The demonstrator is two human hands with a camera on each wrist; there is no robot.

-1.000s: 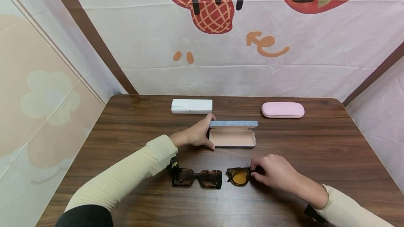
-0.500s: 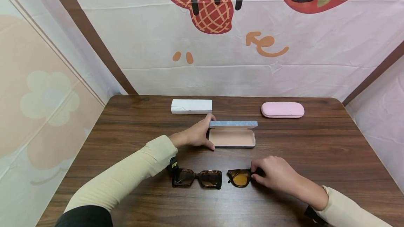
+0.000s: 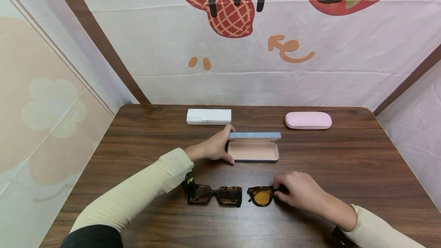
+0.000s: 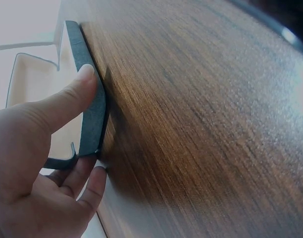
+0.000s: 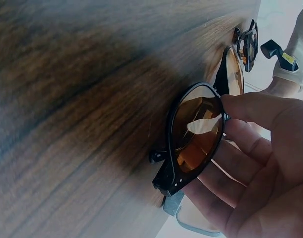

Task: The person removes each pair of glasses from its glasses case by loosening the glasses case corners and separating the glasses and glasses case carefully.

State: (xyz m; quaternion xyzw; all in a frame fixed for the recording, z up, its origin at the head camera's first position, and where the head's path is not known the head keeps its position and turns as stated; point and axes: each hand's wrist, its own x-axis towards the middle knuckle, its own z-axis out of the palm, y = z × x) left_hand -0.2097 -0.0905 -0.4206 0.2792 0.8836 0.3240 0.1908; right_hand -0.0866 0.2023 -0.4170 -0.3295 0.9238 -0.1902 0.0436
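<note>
My left hand [image 3: 214,144] holds the left end of an open eyeglass case [image 3: 253,151] with a blue lid and beige lining. In the left wrist view the thumb lies over the rim of the case [image 4: 92,119], and the other fingers are at its end. My right hand [image 3: 303,191] pinches a pair of amber-lensed sunglasses [image 3: 262,196] close over the table, in front of the case. The right wrist view shows thumb and index finger at the bridge of these dark-framed sunglasses [image 5: 170,124]. In the head view the hand hides their right half.
Tortoiseshell sunglasses [image 3: 215,193] lie just left of the amber pair on the wooden table [image 3: 165,125]. Along the back are a white case [image 3: 209,116] and a closed pink glasses case [image 3: 308,120]. A printed cloth [image 3: 155,41] hangs behind the table.
My right hand and the amber-lensed sunglasses have shifted slightly toward the table's near edge. The left hand and the open case stay in place.
</note>
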